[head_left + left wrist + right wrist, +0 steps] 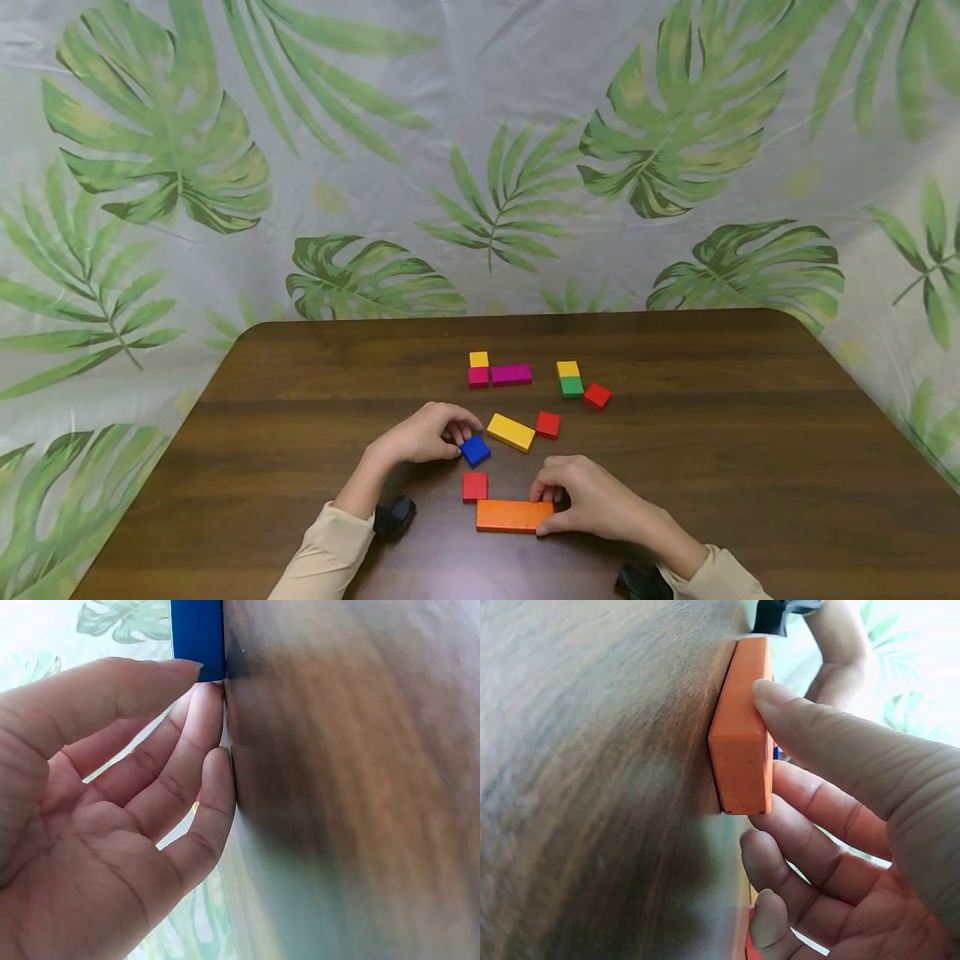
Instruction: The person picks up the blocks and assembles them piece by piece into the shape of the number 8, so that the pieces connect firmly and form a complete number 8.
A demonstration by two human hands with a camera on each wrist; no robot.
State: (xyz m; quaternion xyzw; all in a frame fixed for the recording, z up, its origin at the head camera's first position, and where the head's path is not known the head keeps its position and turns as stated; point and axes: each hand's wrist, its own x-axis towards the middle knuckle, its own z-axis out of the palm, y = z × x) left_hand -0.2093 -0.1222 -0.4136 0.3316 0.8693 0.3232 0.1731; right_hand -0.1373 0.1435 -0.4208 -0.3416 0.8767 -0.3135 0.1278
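Observation:
In the head view my left hand (435, 432) pinches a small blue block (475, 451) between thumb and fingers. In the left wrist view the thumb meets the lower edge of the blue block (199, 641), which stands against the wood. My right hand (588, 497) grips the right end of a long orange block (513, 516) lying on the table. Seen from the right wrist, the thumb is on one long edge of the orange block (742, 735) and fingers are on the other side. Just above its left end sits a red block (475, 487).
A yellow oblong block (511, 432) touches or nearly touches a red block (547, 425). Farther back on the brown table (300, 375) lie a magenta block (512, 375), a crimson block (477, 378), yellow blocks (567, 368), a green block (572, 387) and another red block (597, 397).

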